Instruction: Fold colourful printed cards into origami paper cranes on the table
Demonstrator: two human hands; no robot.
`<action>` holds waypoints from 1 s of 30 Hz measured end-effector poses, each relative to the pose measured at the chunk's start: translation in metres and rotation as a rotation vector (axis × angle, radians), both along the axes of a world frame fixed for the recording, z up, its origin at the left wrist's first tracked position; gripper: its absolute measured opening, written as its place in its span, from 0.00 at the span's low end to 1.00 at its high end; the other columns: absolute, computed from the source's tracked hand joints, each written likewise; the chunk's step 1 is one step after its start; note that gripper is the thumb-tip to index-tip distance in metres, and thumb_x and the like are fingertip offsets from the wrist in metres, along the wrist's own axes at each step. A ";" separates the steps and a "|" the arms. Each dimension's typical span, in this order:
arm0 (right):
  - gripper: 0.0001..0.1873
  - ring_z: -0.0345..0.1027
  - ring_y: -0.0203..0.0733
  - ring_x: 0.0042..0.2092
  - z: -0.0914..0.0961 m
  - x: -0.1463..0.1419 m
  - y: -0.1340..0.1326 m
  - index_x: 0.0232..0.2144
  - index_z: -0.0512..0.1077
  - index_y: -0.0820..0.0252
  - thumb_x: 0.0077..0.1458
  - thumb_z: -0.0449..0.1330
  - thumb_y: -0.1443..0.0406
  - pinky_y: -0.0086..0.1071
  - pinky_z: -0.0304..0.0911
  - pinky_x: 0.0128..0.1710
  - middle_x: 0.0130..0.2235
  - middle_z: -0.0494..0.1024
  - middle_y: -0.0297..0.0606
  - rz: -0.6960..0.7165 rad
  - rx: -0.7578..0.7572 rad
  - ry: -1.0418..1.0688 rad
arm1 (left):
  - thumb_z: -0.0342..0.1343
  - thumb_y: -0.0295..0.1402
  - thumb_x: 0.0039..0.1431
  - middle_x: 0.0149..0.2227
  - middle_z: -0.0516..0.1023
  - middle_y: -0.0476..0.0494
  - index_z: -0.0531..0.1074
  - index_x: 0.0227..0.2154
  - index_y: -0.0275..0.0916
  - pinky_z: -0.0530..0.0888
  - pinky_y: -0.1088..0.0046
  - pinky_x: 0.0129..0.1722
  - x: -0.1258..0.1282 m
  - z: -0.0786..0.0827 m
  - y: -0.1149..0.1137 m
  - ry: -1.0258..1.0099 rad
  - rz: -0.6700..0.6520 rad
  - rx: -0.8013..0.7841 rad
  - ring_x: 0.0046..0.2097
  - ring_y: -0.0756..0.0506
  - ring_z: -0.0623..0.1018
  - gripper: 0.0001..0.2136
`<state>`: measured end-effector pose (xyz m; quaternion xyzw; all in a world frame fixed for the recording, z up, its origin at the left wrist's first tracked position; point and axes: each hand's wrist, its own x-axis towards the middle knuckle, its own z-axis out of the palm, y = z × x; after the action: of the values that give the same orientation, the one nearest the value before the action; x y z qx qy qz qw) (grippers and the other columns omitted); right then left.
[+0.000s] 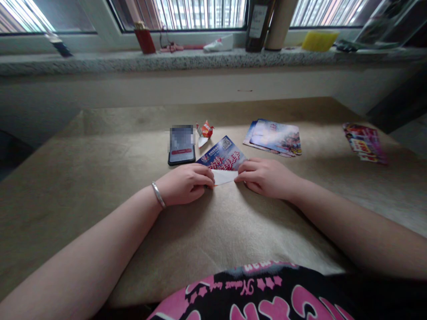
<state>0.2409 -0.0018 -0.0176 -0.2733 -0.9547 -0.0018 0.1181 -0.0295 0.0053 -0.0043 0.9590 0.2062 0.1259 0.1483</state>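
A printed paper sheet [223, 155], blue with red and white lettering and a QR code, lies turned cornerwise on the table. Its near edge is folded over and shows a white strip. At the strip's left end, my left hand [187, 183], with a silver bracelet at the wrist, has its fingers closed on the paper. My right hand [267, 178] pinches the fold at the other end. Just beyond my left hand lies a phone [182, 144] with a blurred screen. A small red and white folded paper figure [204, 132] stands beside the phone.
Several printed cards [276, 137] are stacked behind my right hand. More red and pink leaflets [364, 143] lie at the table's right. On the stone windowsill stand a red bottle [144, 39], a dark bottle [258, 26] and a yellow sponge-like block [319, 41].
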 end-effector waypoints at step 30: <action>0.15 0.70 0.37 0.38 0.008 0.037 0.012 0.33 0.77 0.54 0.50 0.53 0.71 0.32 0.64 0.38 0.38 0.77 0.36 -0.076 -0.185 0.044 | 0.46 0.23 0.54 0.40 0.79 0.48 0.77 0.31 0.41 0.71 0.65 0.51 -0.014 -0.002 0.009 -0.052 -0.024 -0.141 0.46 0.48 0.75 0.14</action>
<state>0.2784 0.0104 -0.0096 -0.3189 -0.9369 0.0878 0.1133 -0.0430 0.0145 -0.0066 0.9450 0.1989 0.1342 0.2223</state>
